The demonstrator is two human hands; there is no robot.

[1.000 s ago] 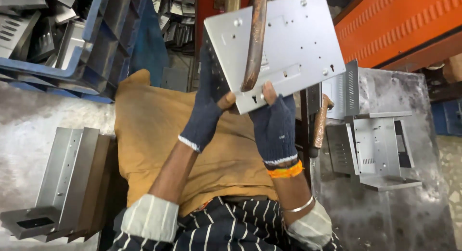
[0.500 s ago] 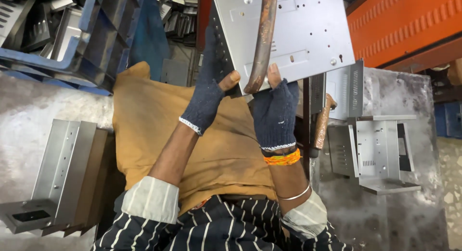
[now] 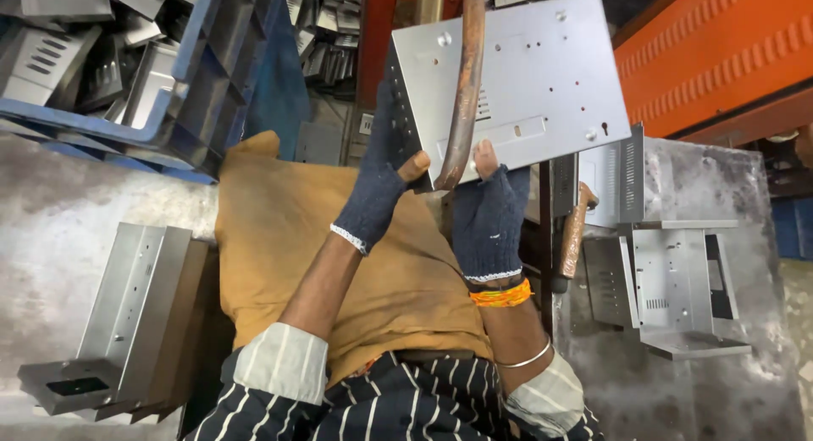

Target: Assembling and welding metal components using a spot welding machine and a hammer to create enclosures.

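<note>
Overhead, left hand (image 3: 378,190) and right hand (image 3: 489,212) gripping metal panel (image 3: 517,77)

Metal panel (image 3: 542,77) in gloved hands

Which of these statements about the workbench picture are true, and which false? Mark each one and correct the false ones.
1. Both hands, the left hand and the right hand, hold the grey metal panel. True.
2. The hands are bare. False: both wear dark blue knitted gloves with open fingertips.
3. A curved rusty-brown rod crosses in front of the panel. True.
4. The blue crate is filled with fruit. False: it holds metal parts.
5. A wooden-handled hammer lies right of the hands. True.
</note>
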